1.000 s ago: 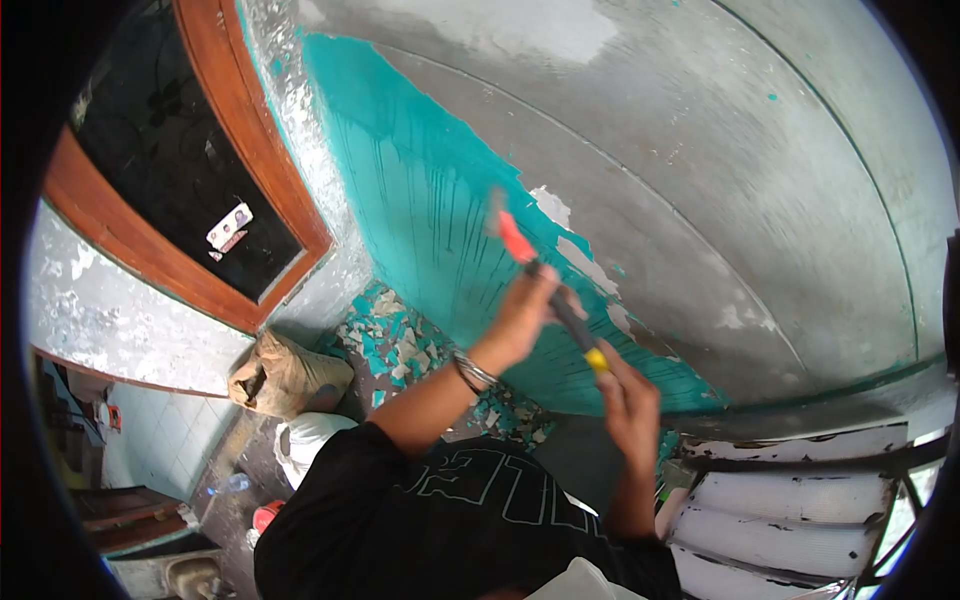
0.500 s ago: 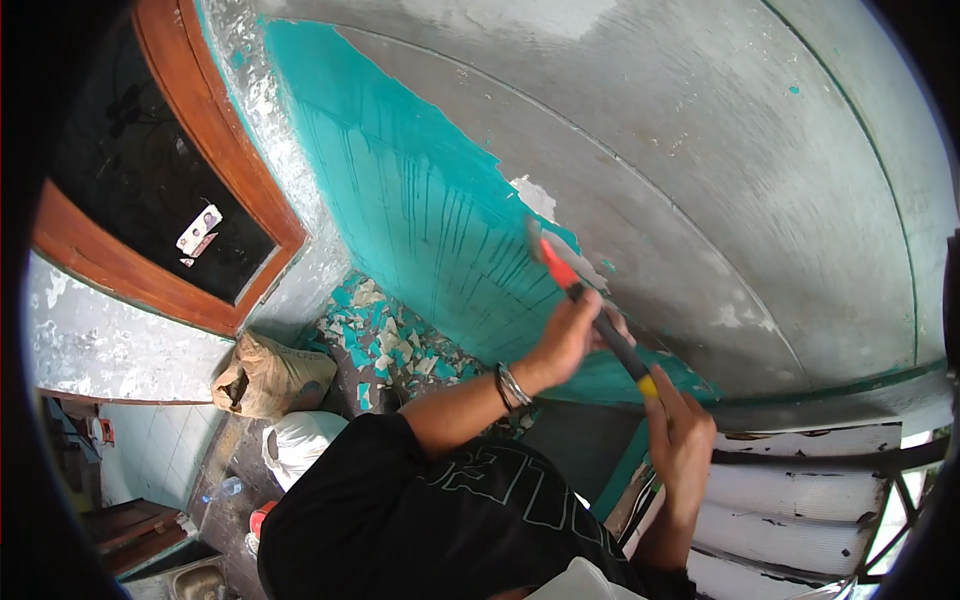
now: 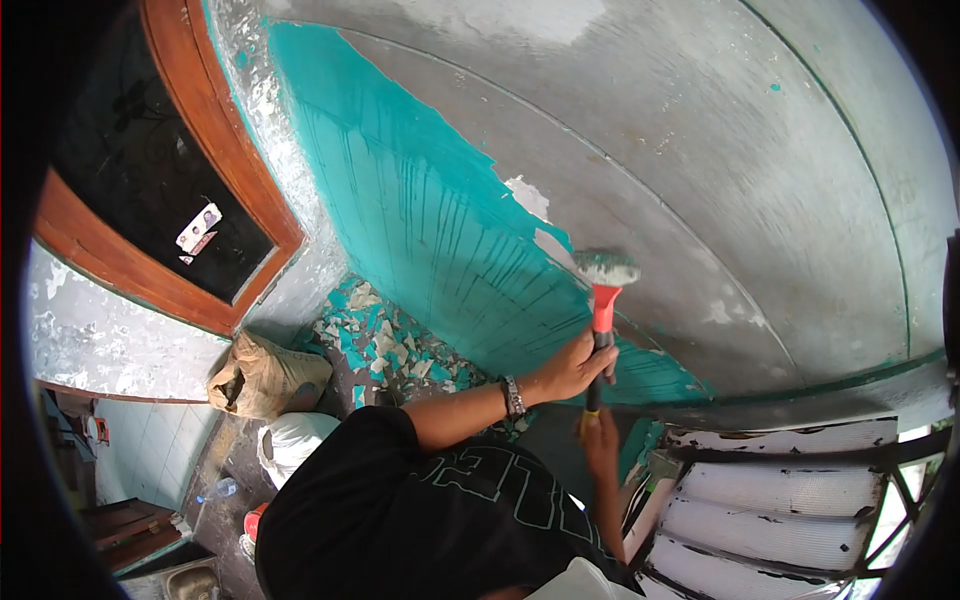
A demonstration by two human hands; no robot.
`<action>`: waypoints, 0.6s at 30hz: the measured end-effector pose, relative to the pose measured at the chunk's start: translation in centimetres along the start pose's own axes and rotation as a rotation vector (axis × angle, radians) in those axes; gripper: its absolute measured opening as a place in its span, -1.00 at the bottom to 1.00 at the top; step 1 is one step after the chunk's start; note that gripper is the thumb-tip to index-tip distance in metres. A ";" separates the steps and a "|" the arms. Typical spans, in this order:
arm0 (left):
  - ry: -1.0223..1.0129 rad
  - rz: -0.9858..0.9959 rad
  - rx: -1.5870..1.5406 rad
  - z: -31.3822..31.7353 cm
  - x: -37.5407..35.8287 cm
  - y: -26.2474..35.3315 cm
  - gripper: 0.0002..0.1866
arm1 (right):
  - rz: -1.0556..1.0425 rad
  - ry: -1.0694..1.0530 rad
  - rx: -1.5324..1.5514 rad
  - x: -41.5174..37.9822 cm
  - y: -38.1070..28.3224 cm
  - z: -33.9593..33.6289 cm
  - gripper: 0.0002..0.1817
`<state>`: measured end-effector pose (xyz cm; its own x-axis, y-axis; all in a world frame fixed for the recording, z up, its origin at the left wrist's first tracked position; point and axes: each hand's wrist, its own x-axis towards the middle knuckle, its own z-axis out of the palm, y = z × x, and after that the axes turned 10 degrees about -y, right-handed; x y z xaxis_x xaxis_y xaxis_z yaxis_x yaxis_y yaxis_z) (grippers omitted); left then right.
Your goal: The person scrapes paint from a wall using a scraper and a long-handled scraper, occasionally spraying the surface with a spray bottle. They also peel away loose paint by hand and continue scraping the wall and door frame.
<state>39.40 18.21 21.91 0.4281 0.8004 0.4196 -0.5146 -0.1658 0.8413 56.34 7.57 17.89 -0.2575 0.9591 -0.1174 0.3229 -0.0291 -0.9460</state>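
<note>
Both my hands are on a long-handled scraper [image 3: 603,305] with a red neck, black grip and yellow band. Its wide, dusty head stands over the wall at the edge where turquoise paint [image 3: 430,220] meets bare grey plaster [image 3: 680,180]. My left hand [image 3: 575,368], with bracelets at the wrist, wraps the black grip below the red neck. Lower down, near the yellow band, my right hand [image 3: 598,432] is closed around the handle's end, slightly blurred. Pale patches show along the ragged paint edge beside the scraper head.
Turquoise and white paint flakes [image 3: 390,340] litter the floor at the wall's foot. A brown sack [image 3: 268,377] and a white sack [image 3: 296,447] stand to the left, near a plastic bottle [image 3: 218,490]. A wood-framed window [image 3: 270,180] is at upper left, white slats [image 3: 770,490] at lower right.
The scraper has swung from a leftward slant to nearly upright, its head moving right and down and turning its broad face toward me. My right hand has moved left, below my left hand.
</note>
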 end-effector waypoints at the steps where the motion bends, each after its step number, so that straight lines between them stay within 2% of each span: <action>1: 0.005 -0.034 -0.011 0.2 -0.2 -0.9 -0.88 | 0.001 0.027 0.052 0.6 1.9 1.3 -0.65; 2: 0.084 -0.078 -0.035 0.4 -0.5 0.1 -0.89 | 0.002 0.055 0.107 1.1 3.1 2.8 -0.64; 6: 0.154 -0.167 0.090 -1.8 -1.3 -1.9 -0.88 | -0.034 0.053 0.161 3.0 3.4 6.4 -0.62; 8: 0.162 -0.175 0.150 -2.4 -1.6 -2.4 -0.86 | -0.077 0.072 0.279 3.5 3.0 8.0 -0.69; 12: 0.207 -0.127 0.347 -3.8 -1.4 -1.3 -0.81 | -0.114 0.067 0.285 5.4 4.1 10.5 -0.71; 16: 0.188 -0.124 0.291 -5.2 0.2 1.5 -0.87 | -0.184 0.086 0.208 8.3 2.3 11.1 -0.66; 18: 0.247 -0.187 0.201 -5.5 0.4 2.9 -0.77 | -0.208 0.067 0.188 8.6 1.4 10.8 -0.67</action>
<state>33.98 21.24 22.65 0.2957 0.9386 0.1776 -0.2772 -0.0935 0.9562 44.79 12.78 12.26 -0.2377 0.9662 0.0996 0.0931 0.1248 -0.9878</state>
